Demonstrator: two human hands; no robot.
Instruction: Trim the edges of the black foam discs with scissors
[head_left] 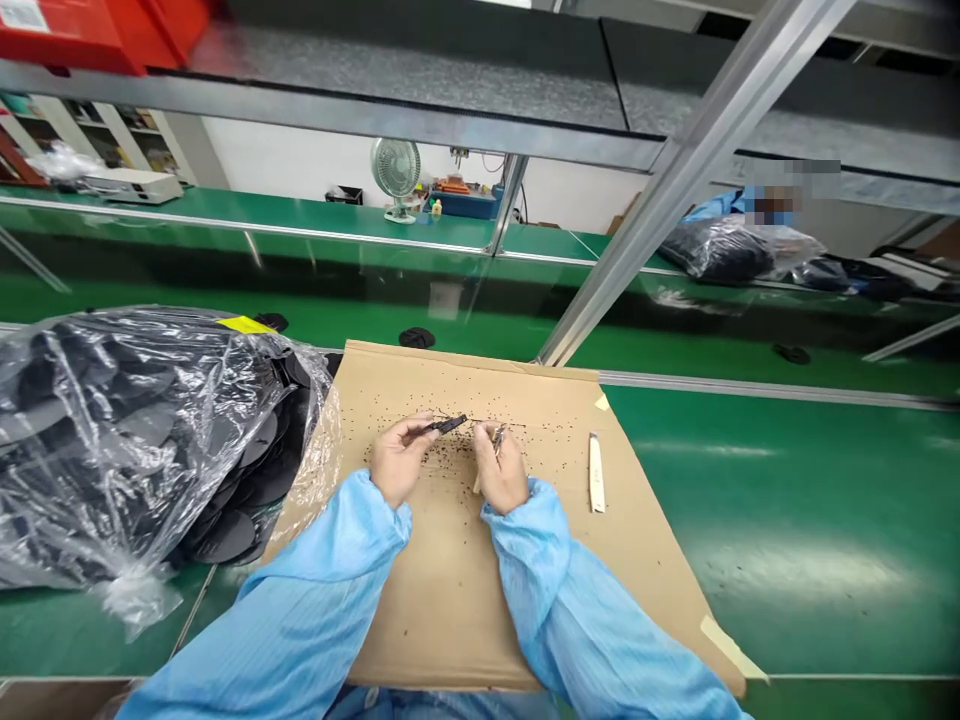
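My left hand [397, 460] is closed on a small, narrow black part [448, 425] and holds it slanting up to the right above the cardboard sheet [427, 620]. Close to the right of it, my right hand [500, 470] is closed around a slim tool [499, 436]. A bit of shiny metal shows at the fingers, and a pale end seems to stick out below them; its exact kind is hidden. Many tiny black specks lie scattered on the cardboard under and around both hands. Light blue sleeves cover both forearms.
On the left bulges a clear plastic bag [142, 420] full of flat black pieces, overlapping the cardboard. A cream-coloured strip-like tool [596, 472] lies at the right. A metal post [675, 190] rises behind the sheet. Across the bench, a fan [396, 168] stands and a person sits partly hidden.
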